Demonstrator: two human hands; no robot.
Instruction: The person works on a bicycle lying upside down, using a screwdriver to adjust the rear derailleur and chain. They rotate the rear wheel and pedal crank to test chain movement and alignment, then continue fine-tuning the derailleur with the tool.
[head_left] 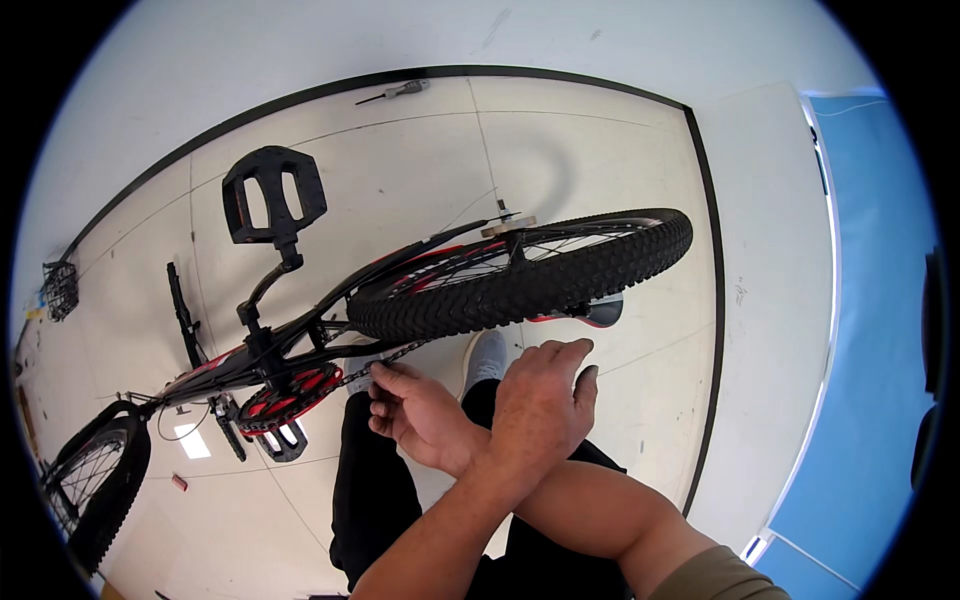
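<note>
A black bicycle lies on its side, rear tyre toward the right, front wheel at lower left. My forearms cross. My right hand, at centre left, has curled fingers and its thumb at the chain, pinching it near the red chainring. My left hand, to the right and below the rear tyre, has loosely bent fingers, thumb apart, with nothing visible in them. A black pedal sticks up at upper left. My legs and grey shoes are beneath the bicycle and arms.
A screwdriver lies by the dark floor edging at the back. A black wire basket sits at far left, and a small red object on the tiles. A white ledge and blue surface line the right side.
</note>
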